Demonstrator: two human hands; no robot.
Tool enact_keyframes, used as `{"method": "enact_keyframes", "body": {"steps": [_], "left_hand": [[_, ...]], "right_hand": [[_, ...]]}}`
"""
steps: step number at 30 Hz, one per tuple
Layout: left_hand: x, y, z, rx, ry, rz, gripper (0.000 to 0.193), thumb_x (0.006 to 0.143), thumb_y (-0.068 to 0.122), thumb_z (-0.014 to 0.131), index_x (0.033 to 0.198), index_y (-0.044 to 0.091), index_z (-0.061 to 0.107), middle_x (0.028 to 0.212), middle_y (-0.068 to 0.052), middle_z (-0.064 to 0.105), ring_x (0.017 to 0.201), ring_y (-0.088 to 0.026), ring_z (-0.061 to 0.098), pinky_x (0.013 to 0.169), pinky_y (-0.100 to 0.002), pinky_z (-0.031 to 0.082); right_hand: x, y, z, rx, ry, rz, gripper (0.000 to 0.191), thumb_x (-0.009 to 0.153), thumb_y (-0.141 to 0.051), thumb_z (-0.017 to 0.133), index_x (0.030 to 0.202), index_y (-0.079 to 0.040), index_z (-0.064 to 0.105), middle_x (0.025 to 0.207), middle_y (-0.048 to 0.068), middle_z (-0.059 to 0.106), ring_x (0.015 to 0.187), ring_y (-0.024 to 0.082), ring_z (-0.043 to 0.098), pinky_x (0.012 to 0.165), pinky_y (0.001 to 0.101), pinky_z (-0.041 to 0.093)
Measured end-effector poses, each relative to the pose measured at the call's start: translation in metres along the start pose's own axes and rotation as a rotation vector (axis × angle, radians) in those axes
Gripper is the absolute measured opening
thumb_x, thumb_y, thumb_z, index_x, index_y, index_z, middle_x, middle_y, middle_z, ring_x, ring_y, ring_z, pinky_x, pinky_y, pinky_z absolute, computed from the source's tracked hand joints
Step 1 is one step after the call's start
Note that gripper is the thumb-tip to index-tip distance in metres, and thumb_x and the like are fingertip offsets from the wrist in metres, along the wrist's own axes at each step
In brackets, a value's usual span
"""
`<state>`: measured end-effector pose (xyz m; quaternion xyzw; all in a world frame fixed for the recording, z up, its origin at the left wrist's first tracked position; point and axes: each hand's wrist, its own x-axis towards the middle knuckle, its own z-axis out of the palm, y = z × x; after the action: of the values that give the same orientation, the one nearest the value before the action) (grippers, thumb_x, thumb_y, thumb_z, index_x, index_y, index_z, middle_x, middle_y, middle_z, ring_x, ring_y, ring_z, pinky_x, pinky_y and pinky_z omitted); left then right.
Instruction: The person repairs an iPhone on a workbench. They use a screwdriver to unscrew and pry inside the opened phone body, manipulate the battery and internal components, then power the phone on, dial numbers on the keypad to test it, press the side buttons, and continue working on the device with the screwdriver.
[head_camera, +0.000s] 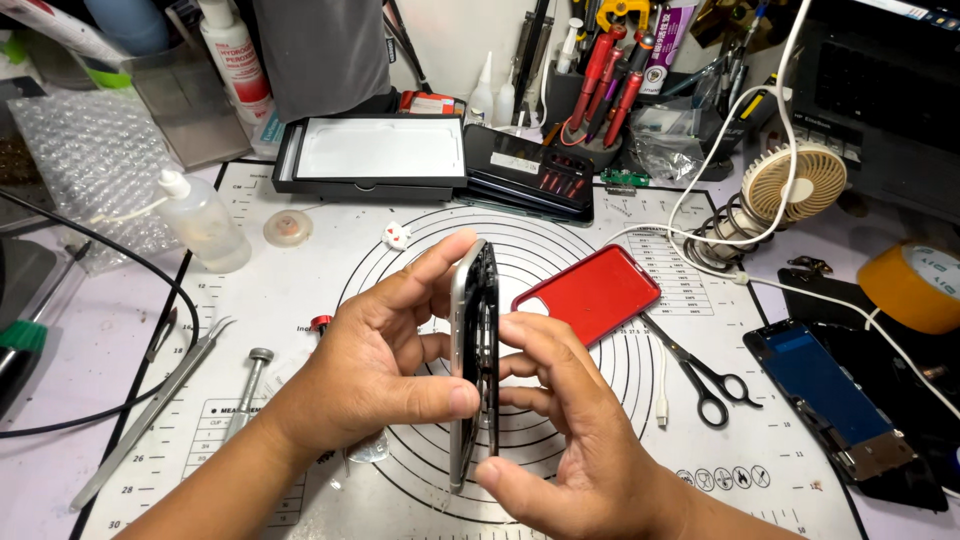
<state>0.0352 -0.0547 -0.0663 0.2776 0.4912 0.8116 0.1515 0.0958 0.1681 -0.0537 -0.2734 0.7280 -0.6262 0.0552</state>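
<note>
Two hands hold one phone frame edge-on above the white work mat. I keep the frame upright, with its long axis running near vertical, top end tilted slightly away from me and bottom end close to the mat's near edge. Its thin silver side faces the camera; the dark inner face with its openings looks toward my right.

My left hand grips the frame from the left. The thumb presses the silver edge about two-thirds of the way down, and the index finger arches over to touch the top corner. My right hand meets the frame from the right: its thumb lies against the lower dark edge and its fingers rest on the dark face at mid-height. Both hands are closed on the frame; neither is free.

The frame lies between the two hands, touching each, so neither is nearer than the other.

Beside the right hand, a red phone back lies flat on the mat, and scissors lie just beyond it. Tweezers and a small screwdriver lie well to the left of my left forearm.
</note>
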Motion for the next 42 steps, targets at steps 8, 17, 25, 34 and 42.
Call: {"method": "enact_keyframes", "body": {"steps": [8,17,25,34,42], "left_hand": [[0.006,0.01,-0.006,-0.079,-0.005,0.036,0.097,0.083,0.02,0.084,0.161,-0.001,0.03,0.154,-0.011,0.05,0.142,-0.022,0.049,0.121,-0.041,0.04],[0.004,0.009,-0.008,-0.067,-0.003,0.053,0.094,0.087,0.026,0.083,0.161,-0.003,0.033,0.152,-0.013,0.051,0.141,-0.023,0.05,0.122,-0.041,0.038],[0.0,0.001,0.002,0.08,0.045,0.097,0.099,0.079,0.004,0.087,0.164,0.006,0.035,0.138,-0.012,0.057,0.126,-0.022,0.057,0.104,-0.042,0.056],[-0.001,-0.002,0.004,0.086,0.03,0.127,0.097,0.08,0.005,0.088,0.162,0.009,0.037,0.143,-0.012,0.058,0.129,-0.021,0.059,0.108,-0.045,0.056],[-0.003,-0.003,0.005,0.025,0.025,0.093,0.099,0.08,0.002,0.087,0.163,0.01,0.035,0.144,-0.01,0.056,0.128,-0.021,0.058,0.11,-0.047,0.055]], "right_hand": [[0.008,0.001,-0.011,0.443,-0.042,0.132,0.085,0.088,-0.011,0.073,0.158,0.001,0.027,0.152,0.019,0.048,0.133,0.031,0.054,0.104,0.0445,0.048],[0.009,0.005,-0.011,0.472,-0.075,0.003,0.078,0.096,-0.018,0.073,0.16,0.002,0.034,0.16,0.018,0.04,0.151,0.027,0.044,0.126,0.0472,0.038],[0.004,0.001,-0.009,-0.012,-0.045,-0.148,0.077,0.092,-0.008,0.076,0.158,-0.002,0.038,0.169,0.021,0.03,0.15,0.031,0.051,0.119,0.044,0.051],[0.006,0.003,-0.008,-0.168,-0.033,-0.24,0.077,0.091,-0.013,0.078,0.158,-0.005,0.042,0.17,0.027,0.033,0.151,0.035,0.053,0.118,0.0428,0.055],[0.005,0.005,-0.011,-0.235,-0.037,-0.271,0.078,0.089,-0.015,0.081,0.157,-0.006,0.044,0.169,0.028,0.037,0.153,0.037,0.052,0.121,0.0445,0.052]]}}
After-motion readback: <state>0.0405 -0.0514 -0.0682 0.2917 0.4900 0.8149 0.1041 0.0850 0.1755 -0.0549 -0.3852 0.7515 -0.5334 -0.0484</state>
